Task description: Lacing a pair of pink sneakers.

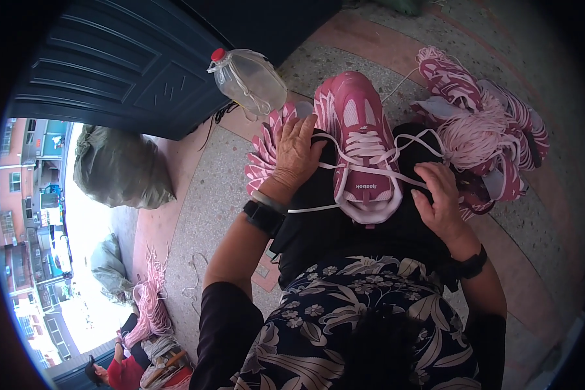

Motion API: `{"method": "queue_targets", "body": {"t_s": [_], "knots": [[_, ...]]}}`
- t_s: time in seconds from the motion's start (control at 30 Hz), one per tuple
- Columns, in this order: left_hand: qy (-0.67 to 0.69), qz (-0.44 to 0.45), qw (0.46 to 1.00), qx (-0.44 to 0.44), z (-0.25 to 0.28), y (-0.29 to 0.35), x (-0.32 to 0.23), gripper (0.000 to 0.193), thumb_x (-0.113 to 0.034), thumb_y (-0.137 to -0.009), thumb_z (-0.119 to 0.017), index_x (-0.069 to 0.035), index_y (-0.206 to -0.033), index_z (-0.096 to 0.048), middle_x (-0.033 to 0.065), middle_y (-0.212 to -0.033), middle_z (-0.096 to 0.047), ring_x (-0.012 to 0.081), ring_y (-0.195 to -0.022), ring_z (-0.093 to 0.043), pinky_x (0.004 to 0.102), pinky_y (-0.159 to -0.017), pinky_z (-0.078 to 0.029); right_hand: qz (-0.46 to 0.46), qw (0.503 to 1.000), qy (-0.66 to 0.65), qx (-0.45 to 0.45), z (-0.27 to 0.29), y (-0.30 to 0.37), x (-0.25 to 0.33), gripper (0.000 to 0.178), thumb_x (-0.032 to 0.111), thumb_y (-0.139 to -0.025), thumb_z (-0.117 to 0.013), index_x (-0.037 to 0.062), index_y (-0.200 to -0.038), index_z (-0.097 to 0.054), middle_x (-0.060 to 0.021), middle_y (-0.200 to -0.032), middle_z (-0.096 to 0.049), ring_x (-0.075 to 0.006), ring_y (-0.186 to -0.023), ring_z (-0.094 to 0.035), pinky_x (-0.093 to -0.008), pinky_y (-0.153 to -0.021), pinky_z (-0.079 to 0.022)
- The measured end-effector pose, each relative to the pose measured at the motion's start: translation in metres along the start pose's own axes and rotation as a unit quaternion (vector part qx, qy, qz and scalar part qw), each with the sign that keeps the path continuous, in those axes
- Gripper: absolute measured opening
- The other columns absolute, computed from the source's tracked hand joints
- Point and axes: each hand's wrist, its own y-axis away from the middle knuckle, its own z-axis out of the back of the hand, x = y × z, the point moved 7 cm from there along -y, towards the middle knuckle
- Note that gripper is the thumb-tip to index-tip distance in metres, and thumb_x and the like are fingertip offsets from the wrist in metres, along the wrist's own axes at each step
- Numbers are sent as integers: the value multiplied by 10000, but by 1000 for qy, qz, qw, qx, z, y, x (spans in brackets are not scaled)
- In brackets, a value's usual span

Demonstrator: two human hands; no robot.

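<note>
A pink and dark-rose sneaker [368,153] lies on my lap, its heel opening toward me. Pale shoelaces [372,170] criss-cross its tongue and spread out to both sides. At the shoe's left, my left hand [297,151] has its fingers bent over a strand of lace near the thumb. To the right, my right hand [441,200] pinches another strand between thumb and fingers, its palm partly hidden. A loose lace loop [417,140] stands up between the shoe and my right hand. Beyond the left hand, a row of pink shoe pieces [261,159] fans out.
On the right floor lies a heap of pink shoes [513,120] with a bundle of pale laces [478,140]. A clear plastic jug [250,81] with a red cap stands far left, before a dark door [123,62]. Sacks [120,169], pink laces [151,302] and another person [120,372] are left.
</note>
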Motion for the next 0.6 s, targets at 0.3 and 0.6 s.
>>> {"method": "queue_targets", "body": {"t_s": [0.3,0.6], "knots": [[68,-19,997,-8,-1,4,3,142,-109,-747,-625,-26,-862,-639,131,-1035,-591,278,-937,-568,360,-821,-436,-23,999,-32,14,-24,-5,-3,378,4,-725,-529,-6,-1101,-487,-130,-915,-588,-251,-818,-588,-332,-756,-436],[644,199,726,134,39,26,11,132,-137,-767,-639,-13,-725,-653,163,-1146,-564,254,-1043,-536,357,-924,-386,-100,961,-257,32,-13,-3,-3,148,4,-779,-590,-21,-921,-556,-92,-771,-569,-147,-613,-554,-236,-538,-438]]}}
